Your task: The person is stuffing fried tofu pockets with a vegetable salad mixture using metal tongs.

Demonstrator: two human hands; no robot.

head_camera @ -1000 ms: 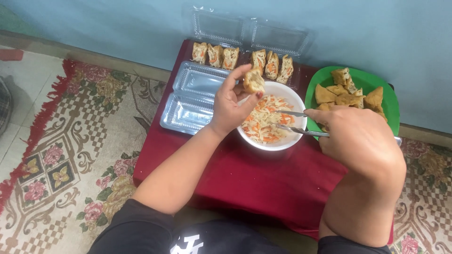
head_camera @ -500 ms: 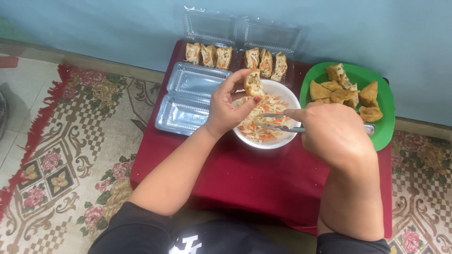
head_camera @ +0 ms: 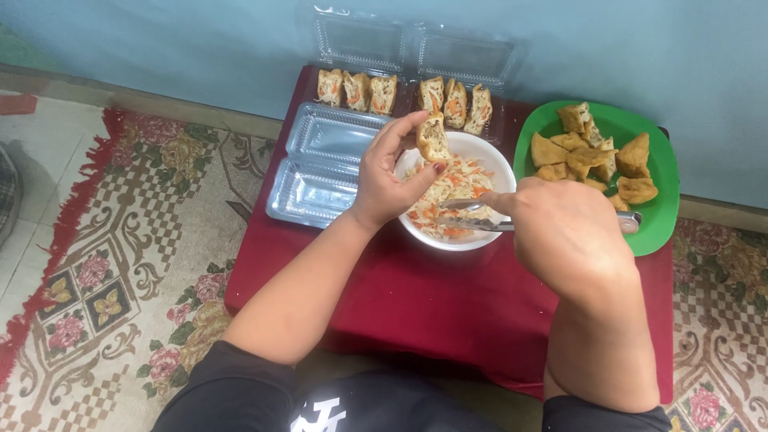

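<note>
My left hand [head_camera: 387,174] holds a golden fried tofu piece [head_camera: 433,138] between thumb and fingers, above the far rim of a white bowl [head_camera: 490,155]. The bowl is filled with shredded vegetables [head_camera: 450,186], white and orange. My right hand [head_camera: 565,230] grips metal tongs [head_camera: 470,215], whose tips lie closed over the shreds in the bowl. The bowl rests on a low table with a dark red cloth [head_camera: 448,300].
A green plate [head_camera: 660,210] of fried tofu pieces [head_camera: 592,156] sits right of the bowl. Behind it, two clear plastic boxes hold filled tofu [head_camera: 356,88] [head_camera: 456,102]. An open clear tray [head_camera: 320,164] lies to the left. A patterned rug [head_camera: 96,272] covers the floor.
My left hand has lifted the tofu piece slightly up and away from the bowl's middle. My right hand with the tongs stays over the bowl. The camera view has shifted a little.
</note>
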